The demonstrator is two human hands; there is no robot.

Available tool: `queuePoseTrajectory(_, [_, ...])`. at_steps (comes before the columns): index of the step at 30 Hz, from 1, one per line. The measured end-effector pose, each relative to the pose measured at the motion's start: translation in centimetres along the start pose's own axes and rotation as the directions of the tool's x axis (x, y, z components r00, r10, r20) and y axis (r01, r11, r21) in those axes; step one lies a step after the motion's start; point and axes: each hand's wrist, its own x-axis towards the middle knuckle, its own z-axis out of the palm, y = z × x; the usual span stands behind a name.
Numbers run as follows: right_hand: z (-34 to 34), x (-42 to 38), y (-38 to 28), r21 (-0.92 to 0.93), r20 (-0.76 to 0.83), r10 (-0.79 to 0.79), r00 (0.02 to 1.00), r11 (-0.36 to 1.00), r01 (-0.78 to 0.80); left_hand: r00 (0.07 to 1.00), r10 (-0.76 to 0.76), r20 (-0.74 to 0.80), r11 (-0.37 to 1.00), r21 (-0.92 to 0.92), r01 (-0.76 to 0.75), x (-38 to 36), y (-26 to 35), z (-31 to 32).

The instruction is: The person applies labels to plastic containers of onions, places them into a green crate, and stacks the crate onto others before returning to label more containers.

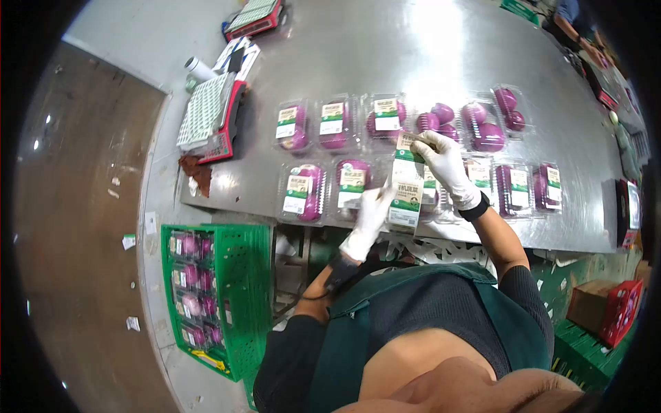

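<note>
Over the front edge of the steel table, a strip of printed green-and-white labels [407, 184] hangs upright between my gloved hands. My right hand [444, 165] pinches its upper end with thumb and fingers. Lower down, my left hand [368, 224] is closed at the strip's left edge, its fingertips slightly blurred. Just behind the strip sit clear plastic boxes of round purple vegetables, probably red onions, partly hidden by it. Labelled boxes include one left of my left hand [352, 184] and one beyond my right hand [513, 189]. A back-row box [436, 120] shows no label.
Two rows of boxes stand on the steel table [330, 41]. A red scale [213, 120] and a white bottle [200, 69] are at the left. Below left, a green crate [241, 296] holds several packed boxes. Another person's arm [571, 31] shows at the far right.
</note>
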Motion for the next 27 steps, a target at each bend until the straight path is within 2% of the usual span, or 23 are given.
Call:
queuePoseTrajectory(1, [-1.1,-0.2,-0.1,-0.043,-0.041,-0.063,0.997,0.997,0.061,0.97,0.224,0.092,0.973,0.031,-0.227,0.5,-1.6,-1.1])
queuePoseTrajectory(2, [-1.8,-0.8,-0.3,-0.021,0.088,-0.066,0.994,0.997,0.068,0.942,0.328,-0.067,0.929,-0.157,-0.335,0.1,1.8,1.4])
queuePoseTrajectory(3, [-2.3,-1.7,-0.4,0.006,0.224,-0.058,0.973,0.998,0.058,0.969,0.244,0.047,0.969,-0.042,-0.242,-0.2,3.1,2.1])
queuePoseTrajectory(4, [-2.8,-1.8,-1.0,0.077,0.277,-0.105,0.955,0.993,0.087,0.975,0.152,0.161,0.98,0.1,-0.17,-0.5,4.3,2.8])
queuePoseTrajectory(5, [-4.5,-0.6,-2.1,-0.062,0.256,-0.162,0.953,0.981,0.183,0.961,0.06,0.271,0.96,0.247,-0.129,-0.8,5.5,3.4])
queuePoseTrajectory(7, [-6.9,3.0,-1.2,0.133,0.004,0.1,0.995,0.986,-0.099,0.963,-0.103,0.249,0.979,-0.146,0.142,-0.9,2.0,5.4])
queuePoseTrajectory(8, [-8.2,5.1,0.6,0.009,-0.055,0.02,0.998,1.0,-0.02,0.967,-0.053,0.25,0.995,-0.065,0.072,-1.8,1.6,5.7])
queuePoseTrajectory(9, [-9.2,7.0,3.1,-0.119,-0.104,-0.064,0.993,0.992,0.051,0.962,-0.055,0.266,0.997,-0.032,0.066,-1.7,-0.5,5.2])
queuePoseTrajectory(11, [-10.3,9.4,6.5,-0.34,-0.061,-0.062,0.996,0.94,0.038,0.969,0.132,0.208,0.99,-0.066,-0.121,-2.0,-2.1,4.9])
queuePoseTrajectory(12, [-10.3,9.9,7.5,-0.446,-0.036,-0.06,0.998,0.894,0.038,0.979,0.075,0.189,0.987,-0.152,-0.046,-2.4,-1.5,5.2])
queuePoseTrajectory(14, [-9.7,10.3,8.3,-0.723,0.043,-0.146,0.988,0.678,0.131,0.985,-0.033,0.167,0.942,-0.325,0.087,-2.9,0.7,6.0])
queuePoseTrajectory(15, [-9.5,10.4,8.5,-0.827,0.09,-0.176,0.98,0.535,0.172,0.992,0.035,0.121,0.955,-0.298,0.003,-2.9,0.9,6.5])
queuePoseTrajectory(16, [-9.4,10.3,8.7,-0.812,0.066,-0.152,0.986,0.567,0.142,0.992,0.101,0.078,0.961,-0.265,-0.077,-2.9,1.0,7.2])
queuePoseTrajectory(18, [-9.6,10.8,9.3,-0.865,-0.151,-0.235,0.96,0.501,-0.013,0.97,0.242,-0.029,0.963,-0.118,-0.243,-2.2,-0.5,7.6])
queuePoseTrajectory(19, [-10.0,11.0,10.2,-0.879,-0.249,-0.275,0.928,0.467,-0.097,0.977,0.197,-0.082,0.973,-0.109,-0.205,-2.1,-0.8,7.5])
queuePoseTrajectory(20, [-11.1,12.0,14.2,-0.81,-0.267,-0.326,0.907,0.586,-0.028,0.979,0.154,-0.132,0.98,-0.103,-0.168,-1.7,-0.8,7.3])
queuePoseTrajectory(21, [-11.6,10.7,10.3,-0.603,-0.2,-0.051,0.978,0.794,-0.082,0.976,0.12,-0.181,0.985,-0.104,-0.14,-0.9,-0.5,7.2])
queuePoseTrajectory(22, [-11.2,7.6,5.3,-0.358,-0.049,0.206,0.977,0.91,-0.21,0.963,0.132,-0.234,0.987,-0.054,-0.148,-0.7,1.3,7.8])
queuePoseTrajectory(23, [-10.0,5.0,5.5,-0.097,0.116,0.103,0.988,0.991,-0.092,0.966,0.119,-0.228,0.99,-0.042,-0.132,-0.4,2.0,8.2])
queuePoseTrajectory(24, [-8.8,1.7,1.0,-0.179,0.328,0.103,0.939,0.983,-0.046,0.97,0.111,-0.215,0.992,-0.028,-0.119,0.1,2.5,8.6])
queuePoseTrajectory(25, [-7.6,-0.8,0.2,-0.004,0.463,0.129,0.877,0.99,-0.144,0.975,0.106,-0.194,0.994,-0.014,-0.111,0.4,2.7,8.9])
queuePoseTrajectory(26, [-7.3,-2.0,0.1,-0.098,0.412,0.205,0.888,0.979,-0.181,0.985,0.111,-0.131,0.993,-0.021,-0.115,0.4,1.8,9.1])
queuePoseTrajectory(27, [-7.6,-2.7,0.9,0.058,0.24,0.205,0.949,0.973,-0.225,0.991,0.117,-0.068,0.992,-0.034,-0.12,0.3,0.1,9.0])
